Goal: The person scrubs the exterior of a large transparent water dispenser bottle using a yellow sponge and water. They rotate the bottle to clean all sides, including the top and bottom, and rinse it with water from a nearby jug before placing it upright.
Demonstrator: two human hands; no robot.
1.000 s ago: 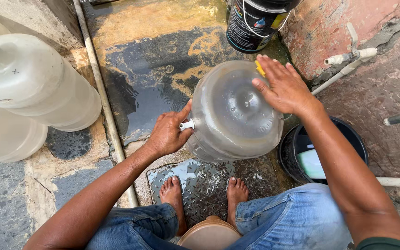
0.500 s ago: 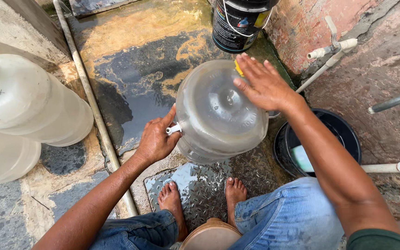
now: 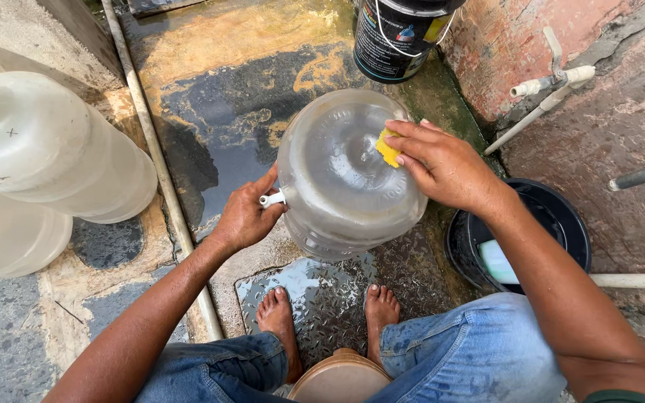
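Above the wet metal plate (image 3: 315, 291), big clear jug (image 3: 345, 175) tipped sideways, left hand (image 3: 246, 216) clamped round its neck, right hand (image 3: 446, 166) pinching a yellow sponge (image 3: 388, 148) against its base. Slick plastic, single grip: likely to slip, roll toward the black bucket (image 3: 401, 37).

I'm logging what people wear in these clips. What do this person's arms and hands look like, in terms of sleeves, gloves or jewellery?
Both hands are bare: no gloves, rings, watch or bracelets on the left hand or the right hand. The forearms are uncovered down their whole visible length. Only at the right arm's upper end, in the picture's bottom corner, shows a dark green sleeve edge. The left arm shows no sleeve within view.
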